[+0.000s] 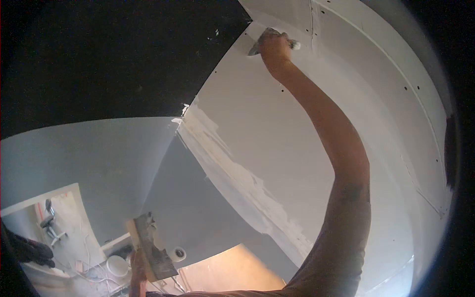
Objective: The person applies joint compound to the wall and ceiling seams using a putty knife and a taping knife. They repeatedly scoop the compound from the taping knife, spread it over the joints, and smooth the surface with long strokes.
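Note:
My right hand (275,47) is raised high at the upper middle, closed round the handle of a putty knife (255,49) whose blade lies near the pale board panel (247,94). Low at the left, my left hand (138,270) grips a flat rectangular plastering board (152,247) smeared with grey-white compound. A rough strip of white compound (237,178) runs along the joint between the pale panel and the grey wall (183,198).
A black surface (109,59) fills the upper left. Below are a white bucket (117,266), a roll of tape (177,254), loose cables and a framed opening (79,213). Screw heads dot the panels at the right.

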{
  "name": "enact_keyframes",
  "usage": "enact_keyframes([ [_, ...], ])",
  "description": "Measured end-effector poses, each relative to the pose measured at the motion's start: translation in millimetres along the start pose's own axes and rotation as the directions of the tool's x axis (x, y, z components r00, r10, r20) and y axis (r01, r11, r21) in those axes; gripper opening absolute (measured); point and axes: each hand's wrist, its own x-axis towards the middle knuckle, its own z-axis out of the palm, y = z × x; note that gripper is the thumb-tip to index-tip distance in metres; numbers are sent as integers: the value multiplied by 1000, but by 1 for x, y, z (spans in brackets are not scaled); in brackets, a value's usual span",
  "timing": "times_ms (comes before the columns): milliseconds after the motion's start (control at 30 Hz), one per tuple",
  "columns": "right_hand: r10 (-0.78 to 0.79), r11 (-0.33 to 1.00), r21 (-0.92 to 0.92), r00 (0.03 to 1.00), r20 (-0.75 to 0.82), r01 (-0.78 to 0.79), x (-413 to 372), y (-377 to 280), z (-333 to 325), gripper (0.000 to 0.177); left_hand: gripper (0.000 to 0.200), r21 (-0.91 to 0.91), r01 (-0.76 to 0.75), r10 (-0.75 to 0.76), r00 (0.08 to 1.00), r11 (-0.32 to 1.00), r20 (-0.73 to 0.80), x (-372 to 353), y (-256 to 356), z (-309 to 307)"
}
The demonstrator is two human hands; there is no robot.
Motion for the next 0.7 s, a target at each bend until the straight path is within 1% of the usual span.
enact_keyframes([
  [33, -4, 1000, 1, 1000, 4, 4, -11, 8, -1, 16, 38, 2, 5, -5, 1000, 1000, -1, -7, 11, 10],
  [100, -30, 999, 20, 994, 108, 28, -32, 27, -6, 14, 52, 283, 15, -21, 1000, 959, 17, -24, 47, 43],
  [133, -31, 999, 20, 993, 110, 29, -42, 35, 0, 14, 52, 285, 17, -23, 1000, 958, 18, -22, 41, 38],
  [200, -38, 992, 123, 998, 53, 32, -63, 53, 9, 13, 54, 394, -191, 112, 970, 899, 215, -9, 17, 19],
  [233, -36, 992, 120, 997, 62, 29, -74, 59, 4, 13, 54, 398, -190, 107, 969, 898, 222, -1, 3, 7],
  [300, -65, 996, 69, 992, 112, 57, -99, 79, -5, 15, 53, 520, -413, 256, 902, 748, 347, 13, -18, -7],
  [333, -53, 997, 58, 990, 131, 46, -110, 88, -1, 15, 53, 520, -421, 249, 896, 743, 369, 12, -15, 1],
  [400, -34, 994, 107, 989, 147, 18, -133, 104, 6, 22, 51, 590, -476, 311, 878, 652, 364, 6, -15, 23],
  [433, -20, 996, 88, 985, 169, 5, -146, 114, 11, 22, 51, 584, -489, 301, 869, 648, 392, -1, 0, 42],
  [467, -49, 996, 71, 997, 56, 45, -159, 122, 15, 19, 49, 384, -192, 75, 951, 903, 299, -12, 22, 64],
  [500, -82, 995, 52, 995, -59, 85, -170, 129, 18, 18, 48, 131, 160, -190, 946, 978, 264, -17, 33, 79],
  [533, -74, 996, 33, 992, -100, 78, -183, 137, 13, 18, 48, 99, 199, -219, 938, 975, 269, -18, 33, 88],
  [567, -68, 997, 27, 994, -86, 70, -193, 145, 9, 18, 48, 110, 188, -213, 932, 976, 294, -19, 29, 92],
  [633, -80, 992, 99, 997, 10, 79, -207, 154, 11, 20, 48, 139, 181, -216, 924, 974, 315, -19, 26, 99],
  [667, -76, 993, 97, 997, 29, 73, -217, 160, 14, 20, 48, 152, 179, -220, 920, 972, 324, -20, 24, 101],
  [700, -74, 993, 92, 997, -4, 74, -228, 166, 17, 21, 48, 164, 177, -223, 916, 970, 332, -20, 21, 103],
])
